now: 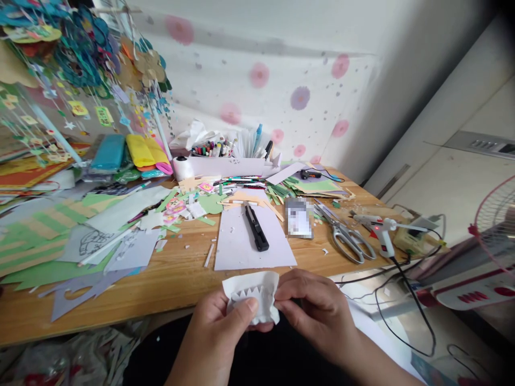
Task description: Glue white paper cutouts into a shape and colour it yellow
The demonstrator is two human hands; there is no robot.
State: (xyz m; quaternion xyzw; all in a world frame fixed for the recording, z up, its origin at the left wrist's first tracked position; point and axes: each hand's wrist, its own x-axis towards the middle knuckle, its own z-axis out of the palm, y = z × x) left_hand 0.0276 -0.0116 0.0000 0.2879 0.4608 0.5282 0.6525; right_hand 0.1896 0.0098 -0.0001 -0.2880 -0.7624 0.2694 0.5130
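Observation:
In front of the table's near edge, a small white paper piece (263, 287) with a row of zigzag-cut points is held over my lap. My left hand (225, 321) grips its left and lower side, the thumb pressed across its face. At its right edge, my right hand (314, 308) pinches the paper between thumb and fingertips. Just beyond my hands, a black utility knife (256, 229) lies on a pale sheet of paper (237, 254). Its blade end points away from me.
Scissors (348, 238) and a glue gun (380, 230) with a trailing cord lie to the right. Green and white paper sheets (92, 225) cover the left. A white box of markers (229, 163) stands at the back, with hanging paper ornaments (88, 59) at upper left. A fan (478, 284) is at far right.

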